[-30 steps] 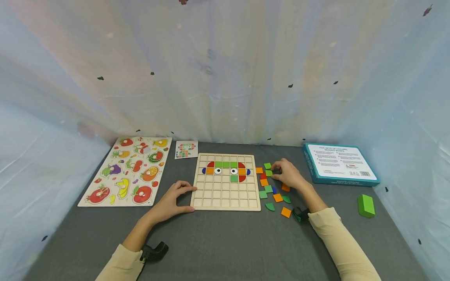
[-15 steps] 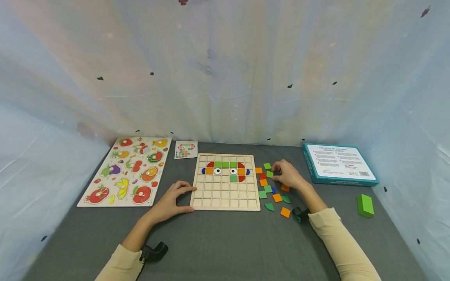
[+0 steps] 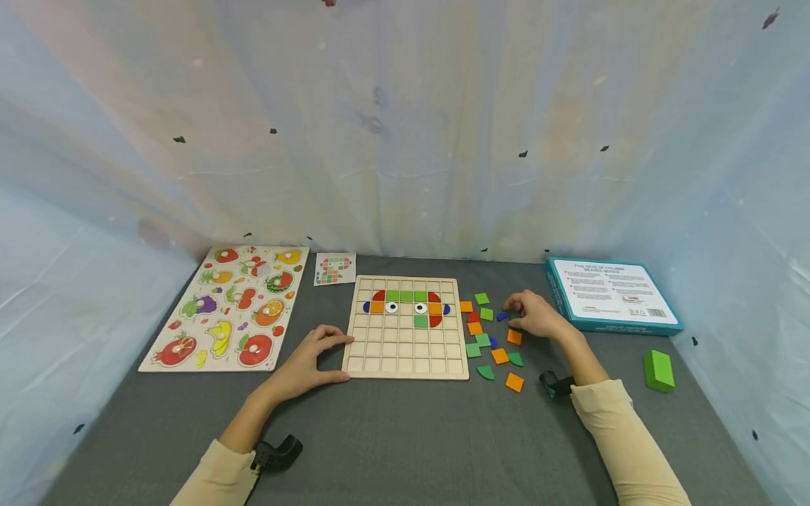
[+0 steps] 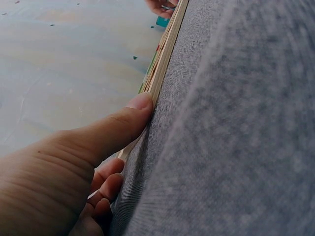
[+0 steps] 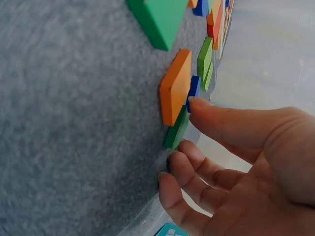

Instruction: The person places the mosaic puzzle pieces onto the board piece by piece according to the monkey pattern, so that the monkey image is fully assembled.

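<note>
My left hand (image 3: 313,357) rests at the near left corner of a wooden grid board (image 3: 382,350), thumb on its front edge and fingertips by its left side. In the left wrist view the thumb (image 4: 120,123) presses that edge. On the board, red, green, orange and blue pieces and two eye tiles form a pattern. My right hand (image 3: 536,315) is over the loose pieces to the right, fingers spread. In the right wrist view its thumb tip is right at a blue piece (image 5: 195,87); a dark green piece (image 5: 176,130) lies by the fingertips, beside an orange square (image 5: 175,88).
Several loose pieces, including a light green square (image 3: 481,299) and a green quarter circle (image 3: 486,372), lie right of the board. A pattern card (image 3: 335,269) and a fruit puzzle (image 3: 253,316) are at left. A teal box (image 3: 614,295) and a green block (image 3: 659,371) stand at right.
My right hand has moved right, away from the light green squares, and a blue piece now shows by its fingertips. The left hand has stayed in place at the board.
</note>
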Motion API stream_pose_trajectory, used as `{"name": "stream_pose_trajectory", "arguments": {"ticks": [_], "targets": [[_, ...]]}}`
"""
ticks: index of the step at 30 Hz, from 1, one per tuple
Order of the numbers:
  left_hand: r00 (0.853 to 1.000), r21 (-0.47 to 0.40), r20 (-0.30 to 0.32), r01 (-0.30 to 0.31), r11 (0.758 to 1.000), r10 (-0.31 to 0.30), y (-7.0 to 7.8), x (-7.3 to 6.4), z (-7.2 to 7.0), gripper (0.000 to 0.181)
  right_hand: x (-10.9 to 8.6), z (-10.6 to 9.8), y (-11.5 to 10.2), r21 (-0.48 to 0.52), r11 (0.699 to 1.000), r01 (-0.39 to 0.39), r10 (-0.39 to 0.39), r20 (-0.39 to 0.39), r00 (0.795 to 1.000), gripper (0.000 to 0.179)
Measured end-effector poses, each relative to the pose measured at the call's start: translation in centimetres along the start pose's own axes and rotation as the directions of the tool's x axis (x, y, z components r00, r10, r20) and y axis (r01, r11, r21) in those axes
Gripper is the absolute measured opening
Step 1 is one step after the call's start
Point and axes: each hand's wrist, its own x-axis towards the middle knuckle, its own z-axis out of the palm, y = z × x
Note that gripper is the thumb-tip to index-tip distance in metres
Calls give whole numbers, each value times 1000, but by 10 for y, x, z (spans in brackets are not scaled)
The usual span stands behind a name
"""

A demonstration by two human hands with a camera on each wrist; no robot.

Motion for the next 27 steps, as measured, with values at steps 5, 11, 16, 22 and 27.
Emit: {"name": "stream_pose_trajectory", "arguments": {"ticks": [5,11,16,22,27], "targets": [[1000,-2,6,7,1000,-7,2,0,-2,63,2,1,-5,-22,1000,12,-12,2,1000,24],[1000,3,8,5,1000,-5,1,0,-1,63,10,8,-13,-58,998,-10,10,-5,1000,25],[1000,11,3,-4,1000,4,-1,-1,0,63,19,16,-19,-56,998,13,-14,-21,1000,24],[1000,-5,15,3,1000,-3,0,0,-1,63,24,22,-27,-22,999,27,-28,-70,997,13],[1000,-10,17,7,1000,-7,1,0,-1,63,29,25,-39,128,990,59,-37,-165,986,10]]}}
